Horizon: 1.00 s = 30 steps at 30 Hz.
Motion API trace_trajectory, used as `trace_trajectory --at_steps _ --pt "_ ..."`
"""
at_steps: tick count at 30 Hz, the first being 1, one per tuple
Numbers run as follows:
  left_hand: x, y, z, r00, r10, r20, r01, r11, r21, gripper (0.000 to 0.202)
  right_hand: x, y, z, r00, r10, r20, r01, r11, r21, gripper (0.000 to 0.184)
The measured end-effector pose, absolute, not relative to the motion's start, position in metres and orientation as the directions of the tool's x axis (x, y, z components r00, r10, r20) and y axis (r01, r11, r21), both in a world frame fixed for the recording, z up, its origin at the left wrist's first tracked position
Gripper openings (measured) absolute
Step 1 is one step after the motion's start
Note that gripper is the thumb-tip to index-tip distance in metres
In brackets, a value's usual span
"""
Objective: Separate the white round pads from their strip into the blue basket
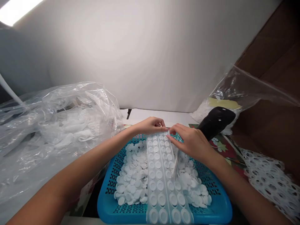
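A long strip of clear-white plastic with rows of round white discs runs from the near rim of a blue plastic basket to its far side. My left hand pinches the strip's far end, thumb on top and fingers curled. Close to it, on the right edge of the same end, my right hand has its thumb and fingertips on the strip. Loose white discs fill the basket under and on both sides of the strip. What lies right between the fingertips is too small to make out.
At the left, a large clear plastic bag holds white pieces. A black-wrapped object stands behind my right hand. Further right are a clear bag with white contents, perforated white sheets and a brown cardboard box.
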State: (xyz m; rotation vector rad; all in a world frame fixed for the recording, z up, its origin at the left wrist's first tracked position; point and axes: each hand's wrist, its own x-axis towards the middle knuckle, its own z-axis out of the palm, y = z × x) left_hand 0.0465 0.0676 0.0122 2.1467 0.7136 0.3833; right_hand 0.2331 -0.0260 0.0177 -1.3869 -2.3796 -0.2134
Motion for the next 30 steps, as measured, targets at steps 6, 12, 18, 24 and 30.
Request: trace_trajectory --at_steps 6,12,18,24,30 --pt "0.046 0.07 0.009 0.802 0.597 0.016 0.352 -0.494 0.795 0.017 0.233 -0.019 0.002 -0.52 0.712 0.472 0.831 0.548 0.09 0.011" --pt "0.047 0.07 0.01 0.813 0.582 0.017 0.346 -0.507 0.79 0.018 0.234 -0.02 0.004 -0.58 0.683 0.444 0.8 0.581 0.15 0.016" --pt "0.047 0.07 0.009 0.818 0.573 0.05 0.322 -0.528 0.786 0.018 0.234 -0.018 0.003 -0.575 0.7 0.423 0.8 0.59 0.111 0.017" --pt "0.048 0.07 0.007 0.746 0.649 0.149 0.358 -0.579 0.733 0.019 0.236 -0.014 0.007 -0.569 0.713 0.41 0.795 0.604 0.053 0.013" --pt "0.048 0.073 0.0 0.703 0.675 0.223 0.358 -0.607 0.709 0.021 0.238 -0.006 0.009 -0.564 0.728 0.39 0.766 0.638 -0.083 0.01"
